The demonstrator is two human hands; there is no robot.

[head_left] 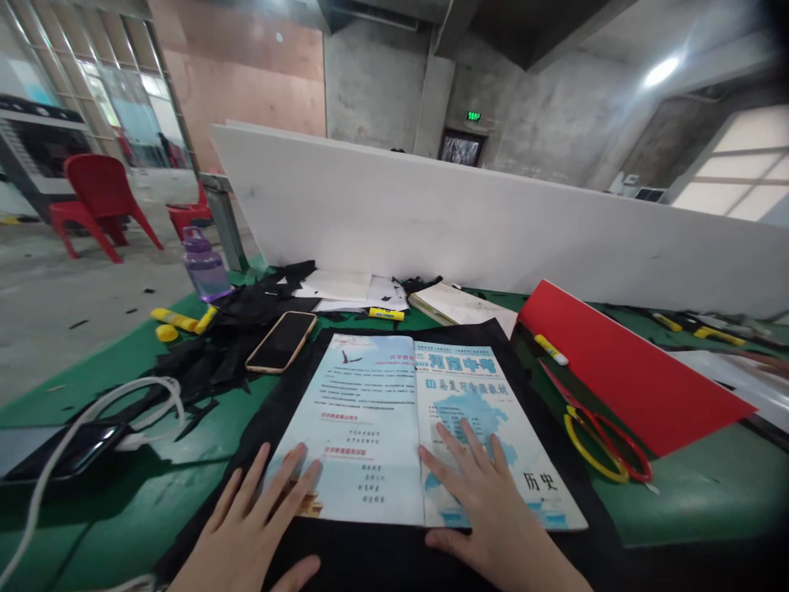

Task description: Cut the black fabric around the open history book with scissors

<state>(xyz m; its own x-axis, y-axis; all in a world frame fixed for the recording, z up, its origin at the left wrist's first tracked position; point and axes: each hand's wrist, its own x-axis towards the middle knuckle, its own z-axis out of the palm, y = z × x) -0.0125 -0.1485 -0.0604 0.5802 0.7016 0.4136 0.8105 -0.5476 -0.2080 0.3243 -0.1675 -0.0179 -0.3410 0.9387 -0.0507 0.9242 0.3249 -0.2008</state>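
A light-blue printed book [453,485] lies spread flat, its covers facing up, on a sheet of black paper [363,559]. My left hand [250,526] has its fingers spread, the tips over the lower left corner of the left cover and the black sheet beside it. On the right cover rests my right hand [486,501], fingers apart, palm down and thumb near the bottom edge. Neither hand grips anything. To the right are scissors [607,444] with yellow and red handles, and a glue stick [551,349] on a red sheet [634,386].
A phone [282,341] lies left of the book, near black scraps [246,308]. A purple bottle [205,267], a yellow glue stick [386,314] and papers stand or lie further back. A white cable [46,477] runs along the left. A white panel [462,214] borders the green table [117,510].
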